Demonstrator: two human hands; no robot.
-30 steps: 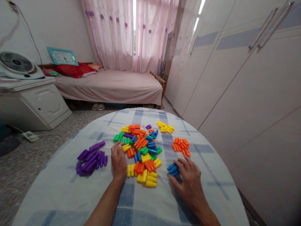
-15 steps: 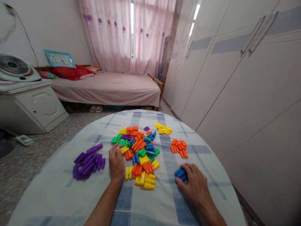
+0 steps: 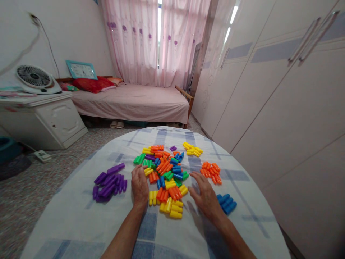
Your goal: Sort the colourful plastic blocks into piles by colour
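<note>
My left hand (image 3: 139, 187) rests on its edge at the left side of a mixed pile of plastic toy pieces. Its fingers are loosely bent beside a yellow piece (image 3: 148, 171) and a green piece (image 3: 148, 163), and nothing shows in its grasp. My right hand (image 3: 205, 194) hovers at the pile's right edge, thumb and fingers apart and empty. Closest to it are green pieces (image 3: 185, 175) and yellow pieces (image 3: 183, 190). The pile also has orange pieces (image 3: 164, 167) and blue pieces (image 3: 178, 176). A blue group (image 3: 228, 204) lies right of my right wrist.
A heap of purple pieces (image 3: 109, 185) lies on the left of the cloth-covered round table (image 3: 81, 226). Separate orange (image 3: 211, 172) and yellow (image 3: 192, 148) groups sit to the right and far right. Beyond stand a bed (image 3: 134, 100), a wardrobe (image 3: 283, 126) and a cabinet (image 3: 58, 120) with a fan.
My right hand has let go of the blue pieces and moved left to the mixed pile, fingers opened. My left hand stays by the pile. The camera view has turned slightly left.
</note>
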